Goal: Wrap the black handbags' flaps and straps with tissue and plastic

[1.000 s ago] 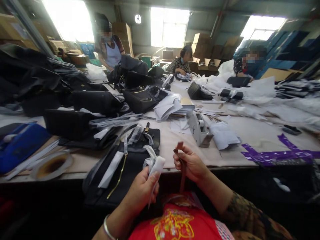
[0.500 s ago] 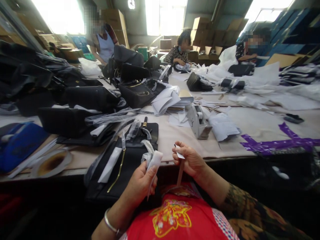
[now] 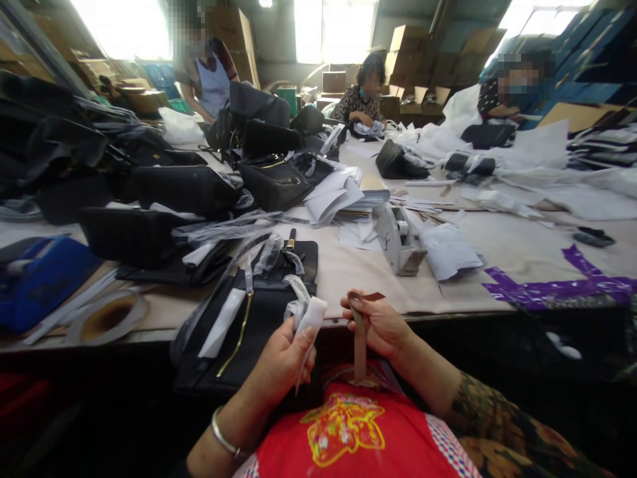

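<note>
Close to the table's front edge, my left hand (image 3: 288, 355) is closed round a folded white strip (image 3: 312, 318), with thin clear plastic bunched beside it. My right hand (image 3: 375, 322) pinches a narrow brown strip (image 3: 360, 348). One end of this strip bends over to the right above my thumb and the other hangs down towards the red apron (image 3: 343, 431). Left of my hands, a black bag (image 3: 269, 299) with a gold zip lies partly over the table edge, its strap and fittings wrapped in plastic and white paper.
A grey tape dispenser (image 3: 398, 242) stands ahead, beside stacked white paper (image 3: 332, 192). On the left are a roll of tape (image 3: 107, 317), a blue dispenser (image 3: 47, 279) and several black bags (image 3: 184, 189). Purple tape (image 3: 557, 285) marks the right edge. Several people work across the table.
The strip in my right hand has turned: its white end showed before, and now a brown end bends over to the right. My left hand keeps its hold. The view has shifted slightly.
</note>
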A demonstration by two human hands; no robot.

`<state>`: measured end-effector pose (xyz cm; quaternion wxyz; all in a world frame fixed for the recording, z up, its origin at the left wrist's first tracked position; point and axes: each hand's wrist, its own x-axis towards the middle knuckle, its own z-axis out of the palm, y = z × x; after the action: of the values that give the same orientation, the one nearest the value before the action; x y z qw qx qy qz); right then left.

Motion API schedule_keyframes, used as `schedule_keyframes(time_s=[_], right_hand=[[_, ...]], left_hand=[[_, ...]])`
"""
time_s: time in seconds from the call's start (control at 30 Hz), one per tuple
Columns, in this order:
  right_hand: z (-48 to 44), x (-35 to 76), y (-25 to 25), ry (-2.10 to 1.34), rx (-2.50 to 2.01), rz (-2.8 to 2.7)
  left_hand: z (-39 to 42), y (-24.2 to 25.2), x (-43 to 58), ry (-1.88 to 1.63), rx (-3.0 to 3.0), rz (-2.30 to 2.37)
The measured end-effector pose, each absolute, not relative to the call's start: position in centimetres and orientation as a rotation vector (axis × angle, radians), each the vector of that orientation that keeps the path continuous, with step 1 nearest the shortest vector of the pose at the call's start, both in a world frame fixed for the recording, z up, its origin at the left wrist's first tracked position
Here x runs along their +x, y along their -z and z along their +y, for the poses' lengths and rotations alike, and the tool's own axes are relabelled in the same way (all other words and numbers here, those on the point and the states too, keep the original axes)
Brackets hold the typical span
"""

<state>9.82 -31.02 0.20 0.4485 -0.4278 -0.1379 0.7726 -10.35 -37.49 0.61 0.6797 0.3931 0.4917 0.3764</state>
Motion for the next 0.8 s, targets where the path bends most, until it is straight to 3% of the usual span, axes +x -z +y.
schedule_keyframes(time_s=[0.57, 0.8], right_hand=[[-32.0, 10.5, 1.4, -2.085, -0.649, -0.233], [-32.8, 11.6, -0.1, -2.157, -0.535, -0.338]], left_hand=[[-37.6, -0.5, -10.5, -0.838, 0.9, 1.135], [-37.7, -0.8, -10.5, -0.846, 0.884, 1.144]])
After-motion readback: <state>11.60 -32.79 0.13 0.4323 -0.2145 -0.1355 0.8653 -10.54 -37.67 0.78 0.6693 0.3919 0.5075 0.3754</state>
